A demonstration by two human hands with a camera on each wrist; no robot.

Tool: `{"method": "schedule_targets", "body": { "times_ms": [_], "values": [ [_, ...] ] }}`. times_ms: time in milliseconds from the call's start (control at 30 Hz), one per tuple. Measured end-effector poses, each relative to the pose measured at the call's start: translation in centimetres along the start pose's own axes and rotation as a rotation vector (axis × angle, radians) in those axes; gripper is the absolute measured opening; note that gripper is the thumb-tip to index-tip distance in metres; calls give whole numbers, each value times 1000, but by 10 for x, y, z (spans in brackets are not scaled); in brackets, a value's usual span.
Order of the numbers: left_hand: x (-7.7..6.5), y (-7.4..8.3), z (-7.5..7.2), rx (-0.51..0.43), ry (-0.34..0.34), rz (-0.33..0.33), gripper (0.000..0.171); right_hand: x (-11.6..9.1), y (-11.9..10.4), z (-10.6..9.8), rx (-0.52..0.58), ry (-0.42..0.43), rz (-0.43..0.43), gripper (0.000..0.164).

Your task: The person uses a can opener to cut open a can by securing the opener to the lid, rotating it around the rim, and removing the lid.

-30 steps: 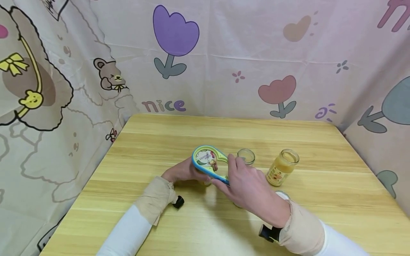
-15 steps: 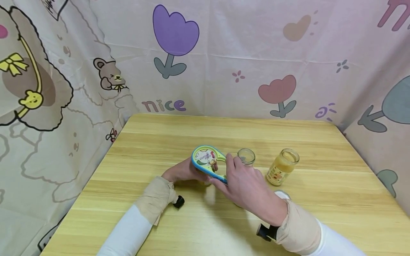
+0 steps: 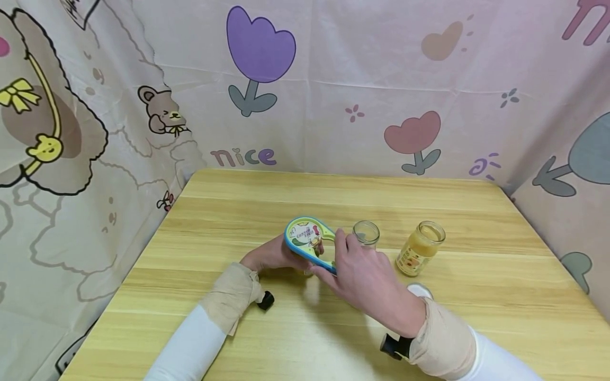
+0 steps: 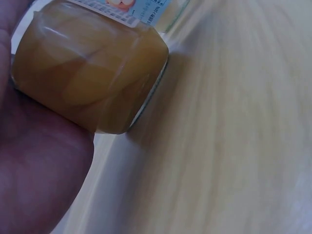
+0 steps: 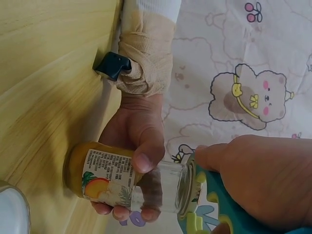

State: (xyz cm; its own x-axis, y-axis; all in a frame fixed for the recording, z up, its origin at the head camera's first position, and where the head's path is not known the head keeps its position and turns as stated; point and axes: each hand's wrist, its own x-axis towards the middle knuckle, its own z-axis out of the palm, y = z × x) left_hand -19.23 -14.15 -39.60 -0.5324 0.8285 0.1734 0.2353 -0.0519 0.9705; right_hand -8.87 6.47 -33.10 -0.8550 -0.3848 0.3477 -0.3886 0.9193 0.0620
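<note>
My left hand (image 3: 274,254) grips a glass jar of yellow fruit (image 5: 109,178), its fingers and thumb wrapped round the side. Upright on the table, the jar shows a fruit label in the right wrist view; the left wrist view shows its amber contents. Around its printed lid (image 3: 305,233) sits the ring of a blue-and-green jar opener (image 3: 307,255). The opener's two handles are held by my right hand (image 3: 374,283), whose fingers and palm hide their ends. In the head view, the opener and right hand mostly cover the jar.
To the right stand an open glass jar (image 3: 366,230), partly hidden by my right hand, and an open jar with yellow contents (image 3: 419,250). A loose white lid (image 3: 420,290) lies beside my right wrist. A patterned cloth (image 3: 329,132) hangs behind the wooden table (image 3: 229,211).
My right hand has shifted slightly left on the opener's handles, uncovering more of the white lid. The left hand, the jar and the opener's ring have barely moved.
</note>
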Motion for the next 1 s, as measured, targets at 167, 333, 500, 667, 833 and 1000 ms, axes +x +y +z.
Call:
{"method": "schedule_targets", "body": {
  "times_ms": [167, 333, 500, 667, 833, 1000],
  "values": [
    [0, 0, 0, 18, -2, 1, 58, 0, -2, 1, -30, 5, -10, 91],
    [-1, 0, -1, 27, -5, 3, 58, -1, -2, 2, -38, 37, -30, 88],
    [-1, 1, -1, 5, -7, 1, 55, -1, 0, 2, -46, 32, -57, 83],
    [-2, 2, -1, 9, -23, -5, 59, -1, 3, 2, -17, 13, -81, 81],
    [-3, 4, 0, -3, -28, -33, 59, -2, 7, 3, -2, 29, -115, 83],
    [-3, 4, 0, -24, -35, -60, 56, -4, 10, 3, 7, 39, -136, 84]
  ]
}}
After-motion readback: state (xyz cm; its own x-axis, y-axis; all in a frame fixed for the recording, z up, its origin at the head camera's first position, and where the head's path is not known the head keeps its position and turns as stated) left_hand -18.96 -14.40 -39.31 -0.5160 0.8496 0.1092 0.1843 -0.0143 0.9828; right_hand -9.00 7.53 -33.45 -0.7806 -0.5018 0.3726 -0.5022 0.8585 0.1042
